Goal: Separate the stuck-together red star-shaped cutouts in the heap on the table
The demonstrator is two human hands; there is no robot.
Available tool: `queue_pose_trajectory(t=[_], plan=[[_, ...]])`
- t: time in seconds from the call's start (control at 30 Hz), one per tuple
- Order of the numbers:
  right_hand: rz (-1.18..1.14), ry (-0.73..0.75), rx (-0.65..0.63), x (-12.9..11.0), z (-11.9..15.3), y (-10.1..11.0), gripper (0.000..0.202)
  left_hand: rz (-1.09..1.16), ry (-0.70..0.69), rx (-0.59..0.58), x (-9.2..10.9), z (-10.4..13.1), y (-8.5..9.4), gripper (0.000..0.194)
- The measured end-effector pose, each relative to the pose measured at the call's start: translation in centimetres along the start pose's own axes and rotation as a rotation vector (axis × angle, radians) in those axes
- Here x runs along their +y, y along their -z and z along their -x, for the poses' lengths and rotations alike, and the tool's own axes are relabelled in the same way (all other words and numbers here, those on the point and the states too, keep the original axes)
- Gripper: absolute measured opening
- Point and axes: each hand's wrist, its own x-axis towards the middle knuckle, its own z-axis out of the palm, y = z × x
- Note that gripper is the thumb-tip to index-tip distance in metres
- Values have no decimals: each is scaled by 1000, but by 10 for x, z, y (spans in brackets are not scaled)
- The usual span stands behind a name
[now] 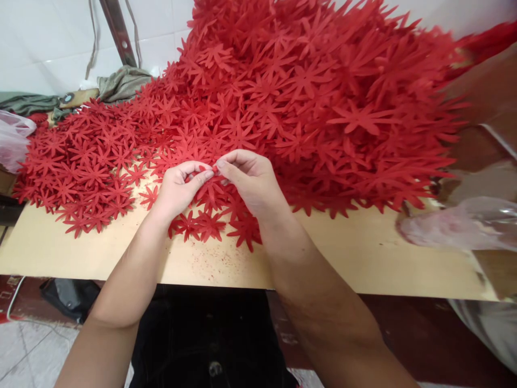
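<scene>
My left hand and my right hand meet fingertip to fingertip over the table, both in a closed pinch. Between their thumbs and forefingers shows a bit of a red petal piece; the fingers cover most of it. Directly below and in front of the hands lie loose red flower-shaped cut-outs with several narrow petals each. A large heap of the same red flowers rises behind my right hand, and a lower pile spreads to the left.
The pale tabletop carries reddish specks near its front edge. A clear plastic bag lies at the right, another plastic bag at the far left. Grey-green cloth sits at the back by the tiled wall. A dark pouch is below the table.
</scene>
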Motion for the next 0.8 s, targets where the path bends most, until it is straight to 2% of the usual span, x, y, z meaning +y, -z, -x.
queue_pose_trajectory(t=[0.17, 0.3, 0.43, 0.6, 0.67, 0.8], plan=[[69, 38, 28, -2, 2, 0, 24, -55, -15, 26, -2, -1, -1, 32], [171, 115, 46, 0, 3, -2, 31, -108, -32, 134, -4, -1, -1, 26], [199, 136, 59, 5, 3, -2, 42, -201, -154, 263, -1, 4, -3, 21], [196, 129, 93, 8, 3, -4, 45, -372, -303, 339, 4, 16, -6, 18], [192, 125, 102, 8, 4, -6, 45, -437, -331, 318, 3, 18, -7, 15], [189, 144, 133, 9, 4, -8, 43, -503, -299, 154, -1, 16, -7, 18]])
